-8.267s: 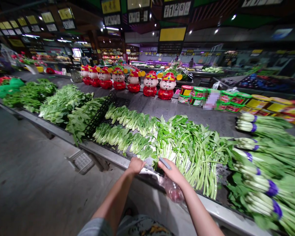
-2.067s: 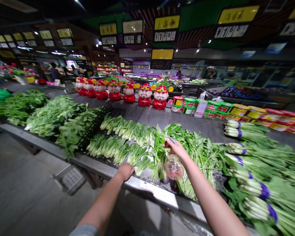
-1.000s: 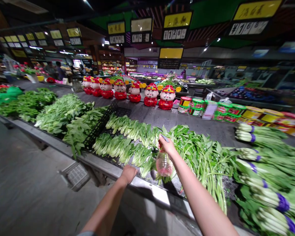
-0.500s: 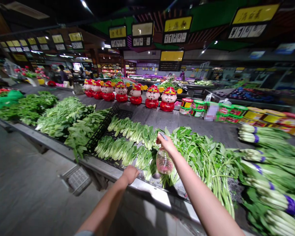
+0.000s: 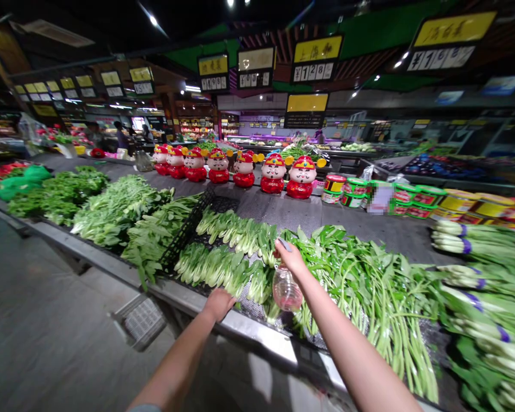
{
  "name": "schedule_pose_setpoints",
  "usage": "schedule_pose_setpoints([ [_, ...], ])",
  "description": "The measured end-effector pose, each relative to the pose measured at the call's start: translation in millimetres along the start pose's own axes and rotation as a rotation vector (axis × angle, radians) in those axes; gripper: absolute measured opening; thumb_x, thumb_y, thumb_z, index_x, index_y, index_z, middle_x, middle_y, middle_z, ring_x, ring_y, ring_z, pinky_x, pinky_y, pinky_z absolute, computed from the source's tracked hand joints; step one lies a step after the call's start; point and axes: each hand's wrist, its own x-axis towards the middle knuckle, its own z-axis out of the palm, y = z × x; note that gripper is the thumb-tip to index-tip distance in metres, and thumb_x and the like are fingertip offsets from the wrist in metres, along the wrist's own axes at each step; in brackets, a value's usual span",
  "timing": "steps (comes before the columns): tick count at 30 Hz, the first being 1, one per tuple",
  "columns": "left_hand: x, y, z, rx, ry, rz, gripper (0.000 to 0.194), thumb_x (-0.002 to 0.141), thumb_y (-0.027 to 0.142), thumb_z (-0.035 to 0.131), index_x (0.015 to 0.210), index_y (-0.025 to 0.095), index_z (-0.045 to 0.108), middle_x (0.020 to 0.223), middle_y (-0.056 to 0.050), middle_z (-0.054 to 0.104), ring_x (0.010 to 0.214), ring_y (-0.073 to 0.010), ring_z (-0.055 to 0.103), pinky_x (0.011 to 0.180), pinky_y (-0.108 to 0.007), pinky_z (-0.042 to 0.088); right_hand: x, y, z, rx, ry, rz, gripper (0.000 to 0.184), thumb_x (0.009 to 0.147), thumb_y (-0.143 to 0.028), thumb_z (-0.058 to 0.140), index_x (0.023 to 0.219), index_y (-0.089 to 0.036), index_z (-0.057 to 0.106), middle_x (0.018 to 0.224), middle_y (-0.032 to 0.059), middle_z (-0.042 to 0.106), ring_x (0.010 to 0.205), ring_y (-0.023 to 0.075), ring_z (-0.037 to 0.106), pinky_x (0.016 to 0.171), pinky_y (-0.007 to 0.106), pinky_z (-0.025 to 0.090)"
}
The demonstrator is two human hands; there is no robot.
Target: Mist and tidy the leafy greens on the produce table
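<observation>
My right hand (image 5: 288,256) is wrapped round the neck of a see-through, pinkish spray bottle (image 5: 287,290) with a grey top. It holds the bottle upright above the greens, between the bok choy (image 5: 223,266) on the left and a pile of leafy long-stemmed greens (image 5: 360,280) on the right. Down at the front, my left hand (image 5: 218,304) is closed over the metal edge (image 5: 257,333) of the stand, just in front of the nearer bok choy row. Its fingertips are partly hidden.
A black crate wall (image 5: 186,232) stands left of the bok choy, with more leafy greens (image 5: 115,209) beyond. Red-and-white figurines (image 5: 301,177) and stacked tubs (image 5: 418,200) line the back. Purple-banded bundles (image 5: 476,283) lie right. A grey basket (image 5: 141,320) sits low under the edge.
The view has turned slightly left, so the stand appears farther right. My left hand has shifted a little left along the edge. The spray bottle has moved slightly left over the greens.
</observation>
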Motion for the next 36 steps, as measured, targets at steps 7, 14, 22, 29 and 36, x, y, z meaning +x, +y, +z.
schedule_pose_setpoints([
  [7, -2, -9, 14.6, -0.039, 0.03, -0.017, 0.052, 0.1, 0.039, 0.03, 0.098, 0.013, 0.074, 0.103, -0.016, 0.075, 0.105, -0.0284, 0.066, 0.105, -0.043, 0.038, 7, -18, 21, -0.015, -0.004, -0.024, 0.043, 0.078, -0.063, 0.056, 0.07, -0.021, 0.062, 0.069, 0.005, 0.07, 0.068, 0.0225, 0.066, 0.069, 0.035, 0.049],
  [14, -2, -10, 28.5, -0.085, 0.077, -0.031, 0.049, 0.1, 0.041, 0.029, 0.096, 0.018, 0.072, 0.101, -0.012, 0.076, 0.102, -0.024, 0.066, 0.11, -0.041, 0.035, 10, 2, 51, 0.001, -0.013, 0.096, 0.036, 0.083, -0.055, 0.051, 0.063, -0.024, 0.053, 0.058, 0.0021, 0.061, 0.052, 0.0199, 0.058, 0.056, 0.035, 0.048],
  [22, -1, -9, 26.3, -0.103, 0.058, -0.026, 0.05, 0.1, 0.04, 0.029, 0.099, 0.014, 0.071, 0.104, -0.015, 0.074, 0.105, -0.0262, 0.065, 0.109, -0.042, 0.035, 11, -1, 62, -0.022, 0.002, 0.06, 0.038, 0.082, -0.058, 0.051, 0.07, -0.023, 0.058, 0.068, 0.004, 0.067, 0.064, 0.0204, 0.064, 0.059, 0.031, 0.048],
  [29, -6, -27, 15.0, -0.122, 0.114, 0.015, 0.044, 0.099, 0.042, 0.037, 0.097, 0.016, 0.072, 0.107, -0.014, 0.073, 0.112, -0.0267, 0.061, 0.114, -0.043, 0.028, 25, -28, 94, 0.089, -0.042, 0.057, 0.037, 0.079, -0.057, 0.056, 0.072, -0.021, 0.06, 0.068, 0.0038, 0.067, 0.063, 0.0187, 0.062, 0.055, 0.029, 0.047],
  [36, -16, -63, 8.0, -0.074, 0.068, -0.122, 0.046, 0.099, 0.042, 0.034, 0.099, 0.015, 0.071, 0.104, -0.015, 0.073, 0.106, -0.0274, 0.064, 0.109, -0.044, 0.033, 36, -24, 118, 0.053, -0.009, 0.028, 0.043, 0.081, -0.062, 0.053, 0.064, -0.023, 0.056, 0.057, 0.001, 0.061, 0.052, 0.0167, 0.057, 0.052, 0.029, 0.046],
])
